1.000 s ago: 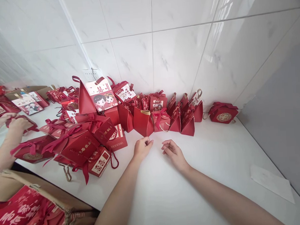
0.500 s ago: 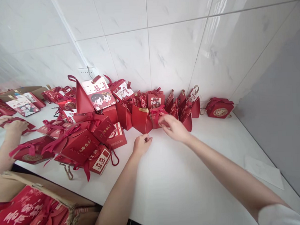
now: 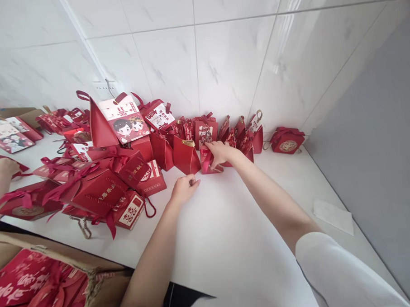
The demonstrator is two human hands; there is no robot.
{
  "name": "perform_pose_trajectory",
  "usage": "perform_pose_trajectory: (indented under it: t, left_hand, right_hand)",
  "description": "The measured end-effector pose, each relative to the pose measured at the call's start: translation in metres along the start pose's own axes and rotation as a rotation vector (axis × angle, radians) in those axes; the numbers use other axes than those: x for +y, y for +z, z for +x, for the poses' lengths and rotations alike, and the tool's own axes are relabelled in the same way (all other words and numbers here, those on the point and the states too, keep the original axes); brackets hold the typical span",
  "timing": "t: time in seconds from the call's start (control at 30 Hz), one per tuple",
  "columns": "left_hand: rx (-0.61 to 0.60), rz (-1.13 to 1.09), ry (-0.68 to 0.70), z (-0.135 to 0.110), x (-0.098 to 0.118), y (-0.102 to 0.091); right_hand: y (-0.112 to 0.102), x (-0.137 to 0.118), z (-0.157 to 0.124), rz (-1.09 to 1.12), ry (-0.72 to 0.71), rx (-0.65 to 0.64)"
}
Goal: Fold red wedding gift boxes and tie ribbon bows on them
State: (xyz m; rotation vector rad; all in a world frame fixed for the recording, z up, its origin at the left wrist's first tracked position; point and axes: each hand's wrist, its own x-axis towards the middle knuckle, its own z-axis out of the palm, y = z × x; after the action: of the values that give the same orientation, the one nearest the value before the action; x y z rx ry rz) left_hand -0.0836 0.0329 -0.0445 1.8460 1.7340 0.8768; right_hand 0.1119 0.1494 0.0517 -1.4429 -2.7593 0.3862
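Note:
My right hand (image 3: 221, 153) reaches over a small red gift box (image 3: 207, 166) with a ribbon bow, its fingers on the top and thumb at the front. Part of the box is hidden by the hand. My left hand (image 3: 184, 189) rests on the white table with curled fingers and nothing visible in them. Just behind it stands a plain red gift box (image 3: 185, 158) with a gold strap. Beyond my right hand is a red box with a printed couple (image 3: 206, 134), among several upright red boxes.
A heap of red gift boxes (image 3: 101, 192) covers the table's left part. An open carton (image 3: 109, 284) of red boxes stands lower left. Another person's hand (image 3: 3, 170) is at the left edge. To the right are a lone red box (image 3: 288, 141) and a white sheet (image 3: 333, 216).
My right hand has moved slightly left and onto the ribboned box, its fingers now across the top. My left hand stays curled near the same spot. The view has shifted a little.

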Motion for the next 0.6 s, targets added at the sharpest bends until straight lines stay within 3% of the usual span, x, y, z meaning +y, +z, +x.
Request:
perform_pose_trajectory:
  t: [0.13,0.23,0.33,0.4,0.5,0.57,0.6]
  left_hand:
    - [0.011,-0.046,-0.020,0.000,0.007,-0.008]
    - [0.029,-0.069,-0.035,-0.001,0.011,-0.012]
    - [0.035,-0.084,-0.043,-0.002,0.015,-0.016]
    - [-0.001,-0.151,0.003,-0.004,0.020,-0.019]
    - [-0.248,-0.387,0.177,-0.010,0.032,-0.020]
    - [-0.419,-0.475,0.222,-0.016,0.043,-0.019]
    - [-0.458,-0.470,0.202,-0.019,0.048,-0.017]
  right_hand:
    - [0.017,-0.019,-0.065,0.036,-0.022,0.039]
    - [0.020,-0.029,-0.112,0.147,-0.135,0.036]
    - [0.000,-0.022,-0.148,0.325,-0.261,0.004]
    - [-0.022,-0.001,-0.161,0.471,-0.279,0.106]
    - [-0.050,0.057,-0.157,0.557,0.006,0.486]
    - [-0.055,0.108,-0.141,0.516,0.331,0.802]
    - [-0.054,0.134,-0.131,0.476,0.515,0.882]
